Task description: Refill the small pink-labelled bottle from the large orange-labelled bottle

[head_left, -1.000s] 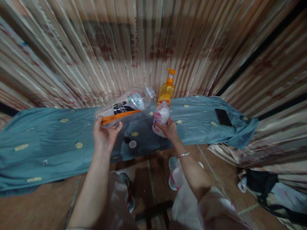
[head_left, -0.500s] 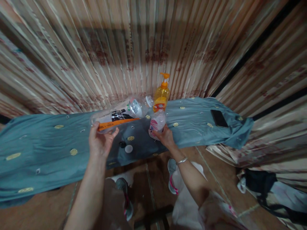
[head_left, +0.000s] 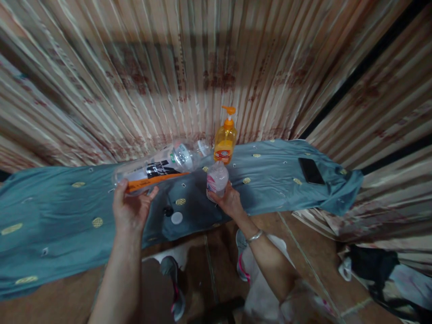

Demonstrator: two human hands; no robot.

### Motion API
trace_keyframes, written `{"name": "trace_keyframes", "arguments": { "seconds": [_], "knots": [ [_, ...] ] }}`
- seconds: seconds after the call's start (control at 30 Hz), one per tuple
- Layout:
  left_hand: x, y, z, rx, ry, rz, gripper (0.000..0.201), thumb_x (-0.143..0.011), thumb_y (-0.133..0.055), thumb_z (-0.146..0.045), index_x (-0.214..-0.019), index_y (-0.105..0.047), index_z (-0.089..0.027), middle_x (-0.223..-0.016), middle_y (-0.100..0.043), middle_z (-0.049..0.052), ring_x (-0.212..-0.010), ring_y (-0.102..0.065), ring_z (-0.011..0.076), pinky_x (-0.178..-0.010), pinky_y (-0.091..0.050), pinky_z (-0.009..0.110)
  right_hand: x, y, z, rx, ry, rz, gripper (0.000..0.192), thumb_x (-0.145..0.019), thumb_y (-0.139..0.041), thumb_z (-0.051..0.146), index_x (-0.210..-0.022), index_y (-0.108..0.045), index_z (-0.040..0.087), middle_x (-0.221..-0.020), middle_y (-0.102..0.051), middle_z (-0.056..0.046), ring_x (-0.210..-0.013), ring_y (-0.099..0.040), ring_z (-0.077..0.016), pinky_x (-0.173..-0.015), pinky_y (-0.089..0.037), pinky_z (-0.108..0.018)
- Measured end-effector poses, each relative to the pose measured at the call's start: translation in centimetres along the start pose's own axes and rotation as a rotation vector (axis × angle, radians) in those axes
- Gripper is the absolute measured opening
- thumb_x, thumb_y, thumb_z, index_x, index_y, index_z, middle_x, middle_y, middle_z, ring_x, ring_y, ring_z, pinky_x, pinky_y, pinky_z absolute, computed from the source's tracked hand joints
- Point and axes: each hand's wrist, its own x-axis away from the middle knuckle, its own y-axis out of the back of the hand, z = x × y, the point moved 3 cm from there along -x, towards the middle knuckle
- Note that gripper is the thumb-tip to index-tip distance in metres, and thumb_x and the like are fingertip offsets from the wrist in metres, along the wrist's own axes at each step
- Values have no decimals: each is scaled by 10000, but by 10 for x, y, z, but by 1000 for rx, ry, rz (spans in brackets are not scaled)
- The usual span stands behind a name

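My left hand [head_left: 130, 209] holds a large clear plastic bottle [head_left: 153, 170] by its base end. The bottle lies tilted, its white-ringed mouth pointing up and right; its label is white, black and orange. My right hand [head_left: 227, 200] is wrapped round the lower part of a small clear bottle [head_left: 218, 178] with pink print. Just behind that one stands an orange pump bottle [head_left: 224, 141] of yellow liquid. A white cap [head_left: 177, 218] and a small black cap [head_left: 168, 211] lie on the cloth between my hands.
A teal cloth [head_left: 67, 193] with yellow patterns covers the long bench or table. Toward its right end lies a black phone [head_left: 311, 171]. A pleated curtain [head_left: 189, 67] hangs close behind. Dark bags or cloths [head_left: 374, 265] sit on the tiled floor at right.
The large bottle has shifted left with my left hand, its mouth now farther from the pump bottle. My right hand has moved the small bottle slightly left and nearer. The view has shifted a little.
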Motion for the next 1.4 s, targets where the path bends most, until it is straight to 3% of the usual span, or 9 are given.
{"name": "trace_keyframes", "arguments": {
  "seconds": [0.33,0.53,0.73,1.0,1.4],
  "knots": [
    [1,5,-6,-14,-40,16,206,-732,-805,-388,-824,-675,-257,-951,-798,-16,-888,-716,202,-695,-637,323,-2,0,-3,-71,20,14,648,-881,-808,453,-1381,-566,119,-1130,-822,-178,-1080,-805,-319,-883,-608,-350],
    [2,6,-6,-7,-17,14,286,-659,-846,-380,-877,-695,-276,-924,-796,-16,-836,-719,198,-666,-647,324,-5,9,-9,-144,-12,43,732,-786,-892,453,-1378,-593,142,-1130,-831,-158,-1069,-808,-329,-887,-616,-370],
    [5,5,-5,14,25,-31,184,-734,-763,-308,-879,-675,-235,-879,-785,-7,-828,-728,174,-796,-654,337,-18,14,-6,-286,8,44,801,-697,-943,419,-1380,-605,173,-1194,-826,-131,-1075,-806,-314,-884,-639,-394],
    [8,1,-3,-12,-26,-65,227,-679,-815,-288,-825,-662,-205,-774,-750,-1,-801,-717,180,-928,-643,410,-19,10,2,-261,-25,36,668,-724,-923,367,-1308,-663,175,-1168,-836,-143,-1073,-811,-327,-909,-644,-421],
    [9,-10,1,-31,-92,35,327,-629,-898,-322,-807,-646,-216,-845,-764,-7,-854,-746,187,-858,-650,344,-19,8,2,-190,-20,28,628,-759,-890,392,-1303,-663,176,-1140,-842,-141,-1095,-811,-334,-921,-640,-418]
  ]
}}
